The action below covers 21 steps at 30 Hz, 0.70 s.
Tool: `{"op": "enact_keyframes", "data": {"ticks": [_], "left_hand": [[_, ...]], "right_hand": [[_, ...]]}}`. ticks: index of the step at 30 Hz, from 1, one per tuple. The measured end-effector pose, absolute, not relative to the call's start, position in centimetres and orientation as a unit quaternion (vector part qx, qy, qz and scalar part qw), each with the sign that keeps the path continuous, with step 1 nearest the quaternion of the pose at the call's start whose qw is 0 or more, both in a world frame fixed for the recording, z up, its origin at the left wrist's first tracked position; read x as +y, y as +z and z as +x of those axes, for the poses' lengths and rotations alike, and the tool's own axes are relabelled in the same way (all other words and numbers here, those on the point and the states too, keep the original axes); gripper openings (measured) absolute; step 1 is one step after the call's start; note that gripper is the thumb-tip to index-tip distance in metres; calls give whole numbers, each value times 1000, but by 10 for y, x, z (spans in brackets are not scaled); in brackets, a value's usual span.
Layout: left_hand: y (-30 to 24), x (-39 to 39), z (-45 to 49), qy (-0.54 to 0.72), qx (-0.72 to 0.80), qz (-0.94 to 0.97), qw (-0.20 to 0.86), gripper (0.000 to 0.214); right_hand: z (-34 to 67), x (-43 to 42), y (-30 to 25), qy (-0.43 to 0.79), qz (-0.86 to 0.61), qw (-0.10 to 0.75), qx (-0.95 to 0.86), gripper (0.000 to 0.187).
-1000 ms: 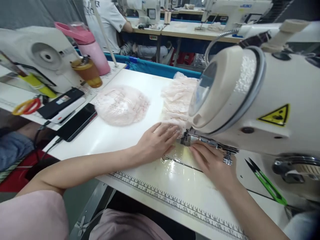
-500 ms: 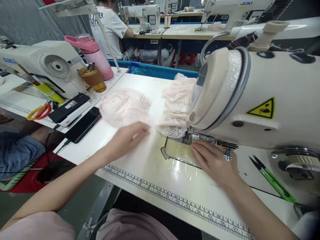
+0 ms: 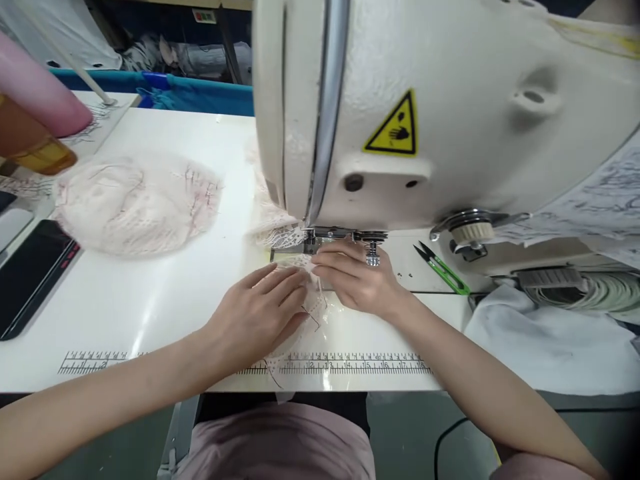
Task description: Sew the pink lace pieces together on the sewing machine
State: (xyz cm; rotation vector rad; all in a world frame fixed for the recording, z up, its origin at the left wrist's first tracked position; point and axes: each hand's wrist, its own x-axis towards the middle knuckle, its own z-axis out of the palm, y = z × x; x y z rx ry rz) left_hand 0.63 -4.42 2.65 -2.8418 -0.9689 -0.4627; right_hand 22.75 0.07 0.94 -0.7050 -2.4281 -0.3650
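A white sewing machine [image 3: 440, 100] fills the upper middle and right, its presser foot [image 3: 320, 239] just above my fingers. My left hand [image 3: 257, 317] lies flat, fingers stretched, pressing a pale lace piece [image 3: 313, 313] onto the table in front of the foot. My right hand [image 3: 353, 280] rests on the same lace right under the foot, fingers curled down on the fabric. A round heap of pink lace pieces [image 3: 137, 203] sits to the left. More lace [image 3: 273, 223] trails behind the needle.
Green thread snips [image 3: 443, 270] lie right of the foot. A black phone [image 3: 33, 273] rests at the left edge, beside an amber cup [image 3: 30, 143] and pink bottle [image 3: 37, 90]. White cloth [image 3: 545, 340] hangs at the right. A printed ruler [image 3: 345, 365] runs along the table's front edge.
My view has swung down and close over the machine. My left hand came back from the lace heap with a piece and now presses it flat before the foot.
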Motion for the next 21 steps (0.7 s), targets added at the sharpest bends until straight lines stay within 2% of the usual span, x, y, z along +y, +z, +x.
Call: {"op": "enact_keyframes", "data": {"ticks": [6, 10, 14, 21], "left_hand": [[24, -31, 11, -116, -334, -928, 121, 29], [12, -23, 10, -111, -339, -931, 76, 43], [7, -13, 7, -134, -337, -931, 42, 44], [4, 2, 7, -152, -357, -921, 48, 39]], "right_hand": [[231, 5, 5, -101, -282, 254, -920, 29], [233, 6, 2, -91, -307, 225, -920, 29], [234, 5, -2, -75, -342, 197, -916, 29], [231, 4, -12, -74, -399, 188, -894, 31]]}}
